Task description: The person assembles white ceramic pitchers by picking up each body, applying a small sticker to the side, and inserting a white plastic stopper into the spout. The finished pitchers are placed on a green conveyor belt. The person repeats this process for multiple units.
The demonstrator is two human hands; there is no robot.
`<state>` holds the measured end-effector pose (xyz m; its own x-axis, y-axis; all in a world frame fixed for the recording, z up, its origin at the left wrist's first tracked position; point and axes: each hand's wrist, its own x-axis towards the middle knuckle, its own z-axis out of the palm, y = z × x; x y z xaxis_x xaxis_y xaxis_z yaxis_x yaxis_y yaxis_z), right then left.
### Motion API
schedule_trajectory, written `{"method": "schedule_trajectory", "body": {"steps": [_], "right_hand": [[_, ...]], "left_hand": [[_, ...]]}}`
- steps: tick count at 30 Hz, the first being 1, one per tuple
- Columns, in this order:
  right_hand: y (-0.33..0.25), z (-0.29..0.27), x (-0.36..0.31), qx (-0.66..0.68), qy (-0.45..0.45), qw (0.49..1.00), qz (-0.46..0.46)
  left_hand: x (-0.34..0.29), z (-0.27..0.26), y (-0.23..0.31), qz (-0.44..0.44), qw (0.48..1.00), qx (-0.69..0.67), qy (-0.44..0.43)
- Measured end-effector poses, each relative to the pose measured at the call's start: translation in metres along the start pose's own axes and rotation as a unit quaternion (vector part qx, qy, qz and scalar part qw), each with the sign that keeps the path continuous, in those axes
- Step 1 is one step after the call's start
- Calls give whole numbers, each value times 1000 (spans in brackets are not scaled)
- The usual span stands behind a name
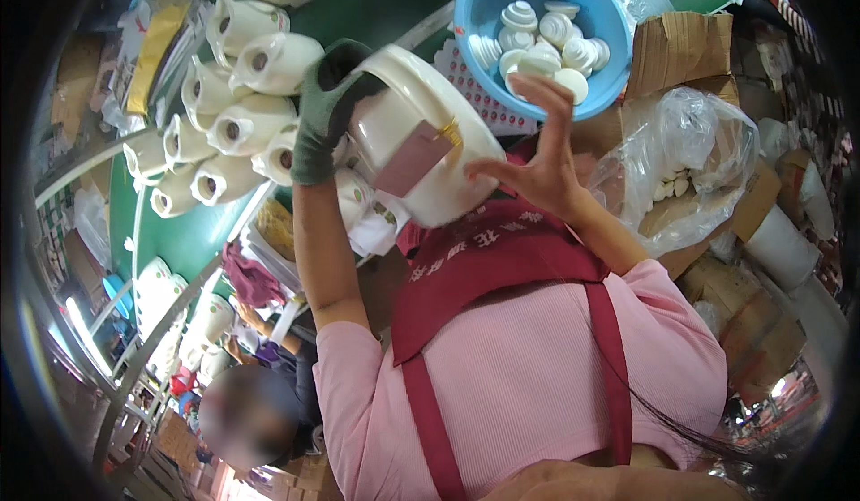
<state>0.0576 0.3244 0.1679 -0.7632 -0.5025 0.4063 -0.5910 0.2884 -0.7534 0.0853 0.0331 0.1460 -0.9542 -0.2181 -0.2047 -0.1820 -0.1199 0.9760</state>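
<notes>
My left hand [321, 111], in a grey-green glove, grips a glossy white ceramic pot [436, 92] by its handle side and holds it up in front of my apron. A plain brownish-pink card tag [414, 159] hangs on the pot from a gold string [451, 132]. Bare and with fingers spread, my right hand [545, 156] is beside the pot's right side. Its thumb tip is close to the pot wall; whether it touches, I cannot tell. Nothing shows in its grasp.
Several white ceramic jugs [253, 125] lie on the green table [358, 19] at the left. A blue basin [618, 71] of white lids [555, 28] stands at the far right, near cardboard and a clear plastic bag [690, 134]. Another person [255, 411] is at the lower left.
</notes>
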Motion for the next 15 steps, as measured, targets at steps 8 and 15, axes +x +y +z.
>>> {"method": "schedule_trajectory", "body": {"steps": [8, 15], "right_hand": [[49, -11, 15, 67, 154, 967, 192], [68, 16, 21, 140, 126, 947, 260]], "left_hand": [[108, -18, -6, 366, 756, 542, -25], [150, -3, -20, 340, 821, 404, -218]]}}
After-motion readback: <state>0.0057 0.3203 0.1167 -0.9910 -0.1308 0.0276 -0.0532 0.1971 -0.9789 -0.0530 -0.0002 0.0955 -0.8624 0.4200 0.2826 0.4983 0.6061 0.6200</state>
